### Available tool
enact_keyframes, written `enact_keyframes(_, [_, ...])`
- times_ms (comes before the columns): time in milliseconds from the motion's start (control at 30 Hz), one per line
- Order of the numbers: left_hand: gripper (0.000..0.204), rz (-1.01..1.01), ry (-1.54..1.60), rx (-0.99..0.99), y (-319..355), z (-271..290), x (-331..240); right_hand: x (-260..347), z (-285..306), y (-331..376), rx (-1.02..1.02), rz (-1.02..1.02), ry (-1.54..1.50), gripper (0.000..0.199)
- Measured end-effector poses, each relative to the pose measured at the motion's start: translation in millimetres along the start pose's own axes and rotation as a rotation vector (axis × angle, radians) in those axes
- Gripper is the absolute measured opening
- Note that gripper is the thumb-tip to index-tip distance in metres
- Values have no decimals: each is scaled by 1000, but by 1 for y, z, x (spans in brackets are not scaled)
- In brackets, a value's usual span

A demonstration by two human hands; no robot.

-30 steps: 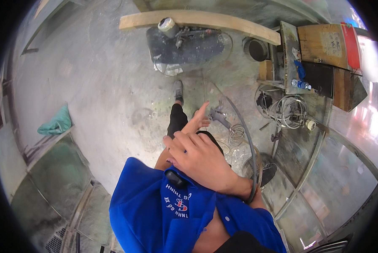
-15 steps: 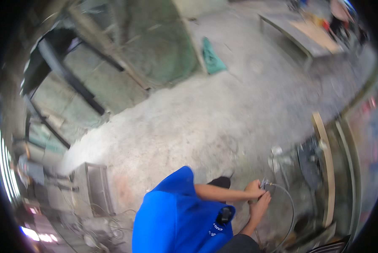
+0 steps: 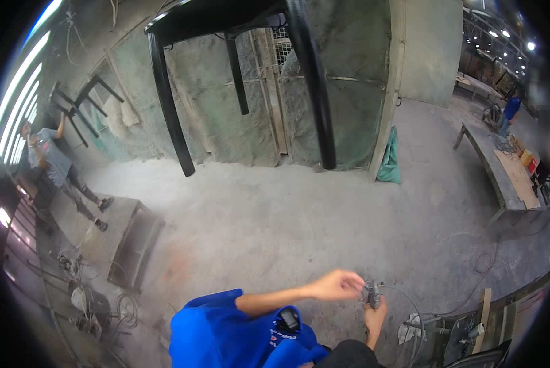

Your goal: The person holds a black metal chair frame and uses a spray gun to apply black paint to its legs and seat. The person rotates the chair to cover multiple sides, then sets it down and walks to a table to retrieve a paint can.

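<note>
Both hands meet low near the bottom edge of the dusty grey concrete floor [image 3: 287, 227], just right of centre. Left hand [image 3: 337, 285] reaches across from a blue-sleeved arm, fingers curled over the top of a small grey metal spray-gun-like tool [image 3: 371, 293]. Right hand [image 3: 373, 319] comes up from below, wrapped round the tool's lower part, so both look closed on it, though too small and blurred to tell how tightly. A thin grey hose [image 3: 410, 306] loops away from the tool toward the floor's lower right corner, near a clutter of metal fittings and a pale wooden plank [image 3: 482, 316]. Overhead, near the top edge, hangs a black-painted chair frame [image 3: 238, 61], legs pointing down, in front of a grimy green-grey booth wall [image 3: 238, 122]. Judging by this, seemingly early: tool gripped and perhaps being adjusted, not aimed at anything; whether the chair coat is finished cannot be told. Along the floor's left edge, a low grey metal bench [image 3: 134, 242] and a standing person in a grey shirt [image 3: 51, 162] with arms raised to another dark frame; at the far right, a long workbench [image 3: 496, 165] and a second person in blue [image 3: 509, 110].
</note>
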State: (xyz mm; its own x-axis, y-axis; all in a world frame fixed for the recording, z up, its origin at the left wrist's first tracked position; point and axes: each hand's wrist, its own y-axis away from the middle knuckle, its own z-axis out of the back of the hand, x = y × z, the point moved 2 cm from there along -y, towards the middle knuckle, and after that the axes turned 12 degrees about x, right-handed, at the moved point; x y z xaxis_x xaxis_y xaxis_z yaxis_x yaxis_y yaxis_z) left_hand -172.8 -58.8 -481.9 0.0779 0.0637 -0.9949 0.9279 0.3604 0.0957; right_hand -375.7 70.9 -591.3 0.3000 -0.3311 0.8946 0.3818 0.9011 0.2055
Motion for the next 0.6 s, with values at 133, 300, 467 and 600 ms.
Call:
enact_keyframes(133, [22,-532,-257,-687,65,205,-148,36,-98,-39,-27,30,-71,28])
enact_keyframes(300, [116,-514,-634,-1014,-17,346,-327,96,-175,-49,146,244,-172,50])
enact_keyframes(467, [45,-527,-724,-1171,-42,397,-345,130,-202,-40,184,115,-192,36])
enact_keyframes(600, [32,-460,-710,-877,54,387,-331,129,-217,-38,136,30,-478,22])
